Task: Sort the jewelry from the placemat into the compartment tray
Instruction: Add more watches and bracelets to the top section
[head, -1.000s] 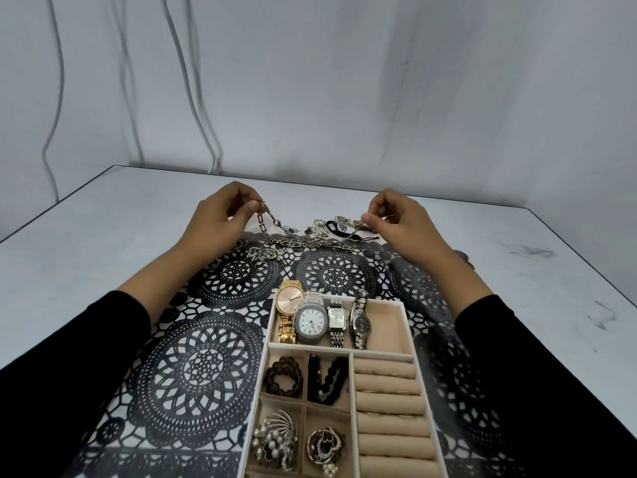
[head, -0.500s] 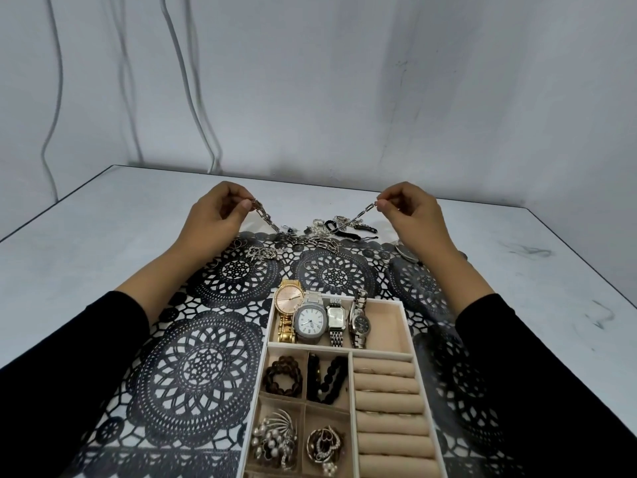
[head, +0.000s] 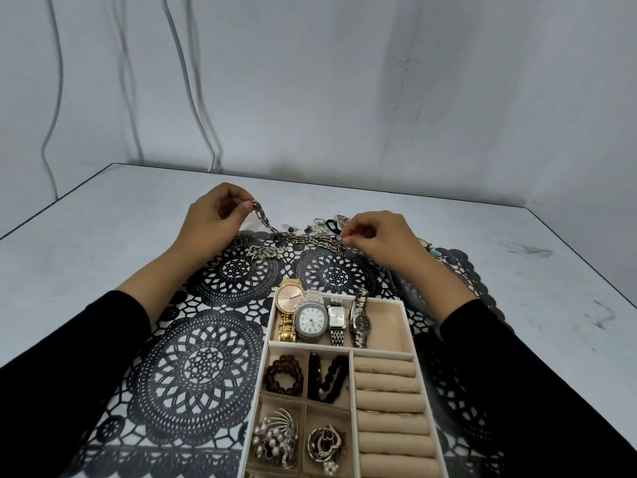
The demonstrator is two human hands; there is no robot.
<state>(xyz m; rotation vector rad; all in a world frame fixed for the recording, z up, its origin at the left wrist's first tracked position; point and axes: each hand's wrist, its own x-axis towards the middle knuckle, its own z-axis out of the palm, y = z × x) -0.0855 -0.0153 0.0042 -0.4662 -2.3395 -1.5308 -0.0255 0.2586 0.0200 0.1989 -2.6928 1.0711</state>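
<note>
**Beyond the tray, a chain held at both ends**

Just past the far edge of the white, beige-lined compartment tray [head: 383, 299], both hands are busy with one chunky silver link chain [head: 312, 240]. The left hand [head: 212, 219], off the tray's far-left corner, pinches one end between thumb and fingertips and holds it up off the black lace-pattern placemat [head: 203, 367]. The right hand [head: 374, 238], beyond the tray's far-right corner, is curled low and pinches the other end close to the mat. Between them the chain sags, and its middle lies on the mat directly beyond the tray.

What worries me is the company it keeps. A tangle of small silver and black trinkets [head: 320, 225] lies just past the chain, farther from the tray. A cluster of thin silver rings [head: 263, 251] sits beside the chain, toward the left hand. If the chain rises while its middle lies among them, I'd guess a link hooks something and drags it along, or flicks a ring onto the pale grey table [head: 103, 219]. Two fingertip pinches are a slim hold on heavy links. One slip could swing the loose end into the four wristwatches [head: 312, 320] lined up in the tray's far compartment. The bare spot at that compartment's right end looks tight for a chain this long, so it may spill over the wall.
</note>
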